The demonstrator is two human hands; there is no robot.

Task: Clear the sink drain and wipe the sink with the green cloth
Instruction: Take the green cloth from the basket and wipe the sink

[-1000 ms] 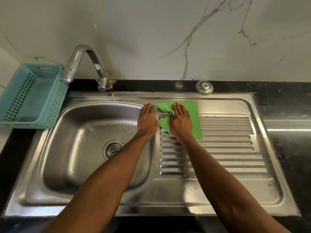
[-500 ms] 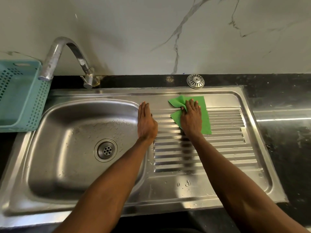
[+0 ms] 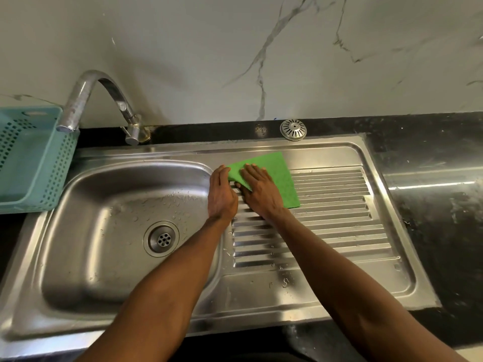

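- Both hands sit close together at the far left corner of the ribbed draining board, just right of the basin's rim.
- Right hand [image 3: 258, 188] lies flat, palm down, fingers spread and pointing toward 11 o'clock, pressing on the near-left part of the green cloth [image 3: 277, 176]; it is not clenched around anything.
- Left hand [image 3: 221, 194] rests at 9 o'clock of the right one, nearly touching it; its fingertips reach the cloth's left corner, where the fabric looks slightly bunched. Whether those fingers pinch the corner or only touch it, I cannot tell.
- Most of the cloth spreads out flat from under the right hand toward 1 and 3 o'clock, partly on the smooth steel strip behind the ribs and partly over the first ribs.
- Sink [image 3: 326, 278] is stainless steel, set in a dark table [image 3: 431, 205]; water drops dot the basin's back slope and the front of the draining board.
- Drain [image 3: 161, 239] lies in the basin floor at about 7 o'clock from the left hand, well apart from the cloth, its holes uncovered.
- A round metal strainer [image 3: 293, 129] rests on the table at 12 o'clock from the cloth, near the marble wall.
- Curved tap [image 3: 104, 100] stands behind the basin; a teal perforated basket [image 3: 39, 158] sits at the far left.
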